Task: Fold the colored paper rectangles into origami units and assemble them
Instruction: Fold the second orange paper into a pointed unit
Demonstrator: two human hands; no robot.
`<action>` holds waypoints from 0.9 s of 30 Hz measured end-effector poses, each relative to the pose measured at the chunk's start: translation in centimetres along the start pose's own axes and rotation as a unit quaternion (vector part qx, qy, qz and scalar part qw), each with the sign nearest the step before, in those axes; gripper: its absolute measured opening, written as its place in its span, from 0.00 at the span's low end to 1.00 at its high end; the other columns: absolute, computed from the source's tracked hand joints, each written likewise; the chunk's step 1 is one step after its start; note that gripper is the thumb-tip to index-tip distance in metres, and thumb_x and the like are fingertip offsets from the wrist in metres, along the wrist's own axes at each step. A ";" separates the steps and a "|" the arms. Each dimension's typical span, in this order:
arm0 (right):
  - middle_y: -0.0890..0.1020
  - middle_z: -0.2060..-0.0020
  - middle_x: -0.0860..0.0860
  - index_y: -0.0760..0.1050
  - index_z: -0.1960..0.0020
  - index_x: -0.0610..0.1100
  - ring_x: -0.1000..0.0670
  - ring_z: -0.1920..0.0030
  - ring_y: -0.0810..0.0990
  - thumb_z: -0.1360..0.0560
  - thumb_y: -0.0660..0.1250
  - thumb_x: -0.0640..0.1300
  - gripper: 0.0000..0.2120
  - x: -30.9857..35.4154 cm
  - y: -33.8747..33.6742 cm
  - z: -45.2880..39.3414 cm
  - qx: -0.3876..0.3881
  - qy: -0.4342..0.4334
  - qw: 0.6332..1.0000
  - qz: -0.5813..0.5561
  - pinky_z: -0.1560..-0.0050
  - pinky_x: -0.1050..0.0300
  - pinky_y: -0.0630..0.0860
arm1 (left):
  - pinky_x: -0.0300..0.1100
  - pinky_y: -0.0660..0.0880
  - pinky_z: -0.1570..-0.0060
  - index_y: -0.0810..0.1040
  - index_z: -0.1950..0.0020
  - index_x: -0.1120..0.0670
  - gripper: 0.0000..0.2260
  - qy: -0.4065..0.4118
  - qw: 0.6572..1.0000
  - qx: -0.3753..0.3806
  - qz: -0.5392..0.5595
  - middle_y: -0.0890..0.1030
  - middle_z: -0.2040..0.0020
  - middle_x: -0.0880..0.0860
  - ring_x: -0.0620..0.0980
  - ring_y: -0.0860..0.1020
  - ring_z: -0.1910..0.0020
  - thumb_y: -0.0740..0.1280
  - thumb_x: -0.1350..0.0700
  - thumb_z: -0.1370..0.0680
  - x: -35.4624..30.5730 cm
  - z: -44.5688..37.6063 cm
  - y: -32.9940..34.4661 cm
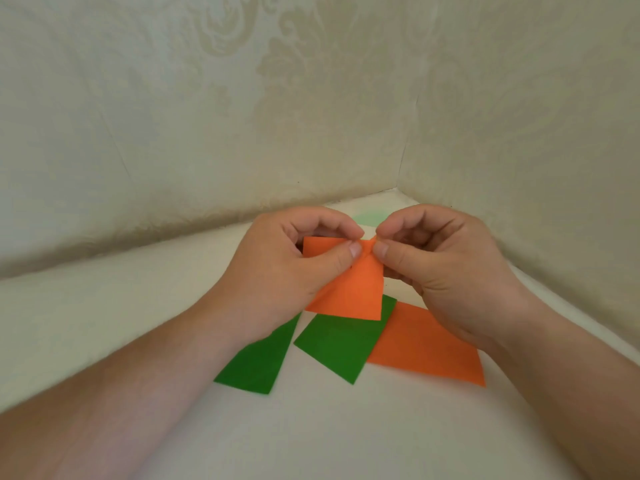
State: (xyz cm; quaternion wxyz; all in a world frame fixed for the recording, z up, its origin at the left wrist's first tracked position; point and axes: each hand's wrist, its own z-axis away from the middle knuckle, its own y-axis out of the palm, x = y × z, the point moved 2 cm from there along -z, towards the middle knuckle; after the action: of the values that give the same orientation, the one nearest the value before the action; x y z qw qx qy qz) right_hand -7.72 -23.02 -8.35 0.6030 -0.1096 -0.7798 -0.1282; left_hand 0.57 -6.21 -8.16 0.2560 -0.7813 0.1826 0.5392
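I see both hands raised over the white table (pixel 104 323), sharing one orange sheet (pixel 349 289). My left hand (pixel 287 268) pinches its top edge between thumb and forefinger; my right hand (pixel 436 258) pinches the same edge just beside it, thumbs nearly touching. Below lie two green sheets (pixel 332 344) and another orange one (pixel 429 344), the middle green overlapped by that orange one.
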 end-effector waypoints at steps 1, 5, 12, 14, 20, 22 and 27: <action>0.84 0.63 0.44 0.84 0.58 0.47 0.46 0.60 0.84 0.28 0.74 0.30 0.11 0.0 0.0 0.0 0.001 -0.002 1.000 0.000 0.53 0.50 0.84 | 0.47 0.82 0.51 0.86 0.55 0.41 0.08 -0.002 1.000 -0.003 0.000 0.87 0.54 0.45 0.45 0.85 0.52 0.77 0.56 0.25 0.0 0.0 0.0; 0.84 0.61 0.44 0.82 0.50 0.44 0.47 0.59 0.84 0.25 0.71 0.29 0.11 0.0 -0.1 0.2 0.011 0.020 1.000 0.003 0.54 0.53 0.82 | 0.46 0.82 0.54 0.87 0.55 0.42 0.07 -0.008 1.000 -0.010 -0.001 0.87 0.55 0.46 0.45 0.85 0.54 0.77 0.56 0.25 -0.1 0.1 0.0; 0.86 0.60 0.40 0.85 0.60 0.43 0.44 0.58 0.84 0.22 0.71 0.37 0.09 -0.2 0.3 0.1 0.030 0.058 0.996 0.066 0.46 0.40 0.82 | 0.43 0.81 0.57 0.87 0.55 0.45 0.04 -0.017 1.000 -0.006 -0.012 0.87 0.56 0.45 0.43 0.84 0.56 0.76 0.55 0.24 -0.2 0.1 -0.1; 0.85 0.61 0.40 0.84 0.63 0.44 0.45 0.59 0.84 0.22 0.71 0.36 0.11 0.0 0.3 0.1 0.036 0.050 0.996 0.056 0.50 0.44 0.84 | 0.37 0.77 0.59 0.86 0.55 0.45 0.04 -0.021 1.000 0.003 -0.022 0.86 0.58 0.44 0.40 0.82 0.58 0.76 0.55 0.24 -0.2 0.0 0.0; 0.83 0.63 0.41 0.83 0.63 0.42 0.47 0.61 0.80 0.24 0.72 0.36 0.09 -0.6 0.2 0.0 0.031 0.064 0.995 0.069 0.55 0.50 0.79 | 0.33 0.75 0.60 0.87 0.56 0.47 0.04 -0.046 0.998 0.012 -0.038 0.87 0.59 0.48 0.40 0.82 0.60 0.76 0.57 0.24 -0.3 0.0 0.2; 0.83 0.62 0.39 0.83 0.61 0.41 0.46 0.61 0.80 0.24 0.73 0.38 0.06 -0.7 0.1 0.0 0.039 0.078 0.993 0.085 0.55 0.48 0.77 | 0.33 0.76 0.60 0.87 0.56 0.48 0.04 -0.057 0.998 0.006 -0.014 0.87 0.59 0.48 0.41 0.82 0.60 0.77 0.57 0.25 -0.3 0.0 0.2; 0.82 0.64 0.40 0.82 0.59 0.39 0.45 0.61 0.78 0.26 0.73 0.43 0.07 -1.1 0.1 -0.1 0.031 0.077 0.990 0.110 0.55 0.44 0.74 | 0.33 0.76 0.61 0.87 0.58 0.50 0.05 -0.078 0.997 -0.003 0.025 0.86 0.61 0.49 0.41 0.82 0.61 0.77 0.60 0.26 -0.2 0.0 0.3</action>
State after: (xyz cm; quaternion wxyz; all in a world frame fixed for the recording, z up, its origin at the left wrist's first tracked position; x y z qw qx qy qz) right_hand -7.36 -23.02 -9.40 0.6747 -0.1656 -0.7179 -0.0447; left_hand 0.35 -6.46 -8.00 0.2530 -0.7330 0.1802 0.6052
